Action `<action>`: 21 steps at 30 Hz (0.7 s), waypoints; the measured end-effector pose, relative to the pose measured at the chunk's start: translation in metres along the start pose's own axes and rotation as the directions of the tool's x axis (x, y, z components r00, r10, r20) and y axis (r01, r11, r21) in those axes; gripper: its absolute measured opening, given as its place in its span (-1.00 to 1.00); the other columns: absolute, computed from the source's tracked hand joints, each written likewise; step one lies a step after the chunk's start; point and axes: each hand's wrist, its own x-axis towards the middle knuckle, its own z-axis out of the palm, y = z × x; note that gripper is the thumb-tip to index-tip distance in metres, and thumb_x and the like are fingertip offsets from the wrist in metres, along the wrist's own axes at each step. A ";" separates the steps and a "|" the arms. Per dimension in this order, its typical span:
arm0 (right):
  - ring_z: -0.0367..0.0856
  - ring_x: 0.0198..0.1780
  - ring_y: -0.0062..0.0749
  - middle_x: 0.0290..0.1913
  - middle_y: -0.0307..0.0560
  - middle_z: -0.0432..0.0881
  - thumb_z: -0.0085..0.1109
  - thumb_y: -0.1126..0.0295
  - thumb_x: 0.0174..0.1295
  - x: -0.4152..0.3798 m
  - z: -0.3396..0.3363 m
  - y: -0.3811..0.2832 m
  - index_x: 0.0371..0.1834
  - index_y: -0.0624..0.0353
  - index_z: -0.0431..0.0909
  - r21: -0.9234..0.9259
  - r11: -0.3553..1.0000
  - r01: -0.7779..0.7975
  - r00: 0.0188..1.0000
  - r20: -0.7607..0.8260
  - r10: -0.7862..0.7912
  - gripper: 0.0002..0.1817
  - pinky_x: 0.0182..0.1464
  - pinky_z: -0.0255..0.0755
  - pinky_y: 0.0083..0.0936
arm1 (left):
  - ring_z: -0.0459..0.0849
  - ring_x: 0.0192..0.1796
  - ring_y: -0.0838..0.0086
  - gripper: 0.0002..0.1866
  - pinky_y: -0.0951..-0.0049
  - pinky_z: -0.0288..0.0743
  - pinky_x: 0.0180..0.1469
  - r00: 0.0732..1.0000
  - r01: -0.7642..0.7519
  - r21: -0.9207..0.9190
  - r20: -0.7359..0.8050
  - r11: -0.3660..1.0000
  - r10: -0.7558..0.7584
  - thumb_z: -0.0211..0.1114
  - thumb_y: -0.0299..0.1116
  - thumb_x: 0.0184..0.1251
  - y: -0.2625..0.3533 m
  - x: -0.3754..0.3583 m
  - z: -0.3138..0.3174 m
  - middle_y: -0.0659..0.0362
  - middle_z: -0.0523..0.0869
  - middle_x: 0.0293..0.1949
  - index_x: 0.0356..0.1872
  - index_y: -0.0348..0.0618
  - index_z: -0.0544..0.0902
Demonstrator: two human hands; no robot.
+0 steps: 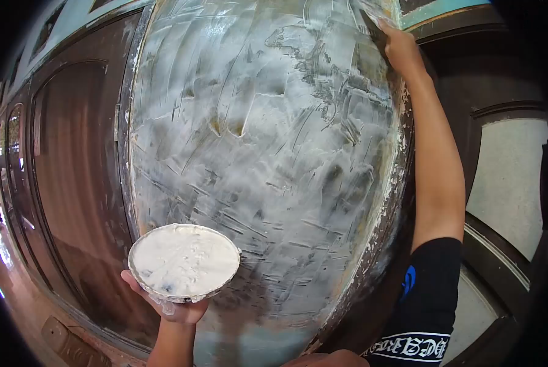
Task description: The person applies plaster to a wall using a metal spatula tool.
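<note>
My left hand (182, 312) supports a round bowl (187, 299) from below, low in front of the wall. White putty (185, 257) fills the bowl nearly to its crusted rim. High at the upper right, my right hand (402, 50) is closed around a flat, dark-bladed putty knife (375, 29). Its blade lies against the wall (255, 153) near the right edge; the handle is mostly hidden by my fingers. Streaky grey-white putty coats the wall, with darker patches and scrape marks showing through.
Dark brown wooden door panels (78, 159) flank the wall on the left. On the right, behind my raised arm, is a dark frame with pale panels (509, 183). A rough, chipped edge (378, 226) borders the wall on the right. Tiled floor (26, 287) shows at lower left.
</note>
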 end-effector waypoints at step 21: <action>0.60 0.08 0.26 -0.01 0.37 0.64 -0.07 0.69 0.18 -0.066 -0.007 -0.036 0.26 0.19 0.55 0.028 0.994 -0.102 0.952 0.293 0.090 -0.46 0.14 0.45 -0.07 | 0.42 0.43 0.07 0.04 -0.14 0.39 0.38 1.000 -0.015 0.017 0.006 1.000 0.015 -0.09 0.67 0.16 0.014 -0.017 -0.017 0.16 0.38 0.47 0.49 0.12 0.31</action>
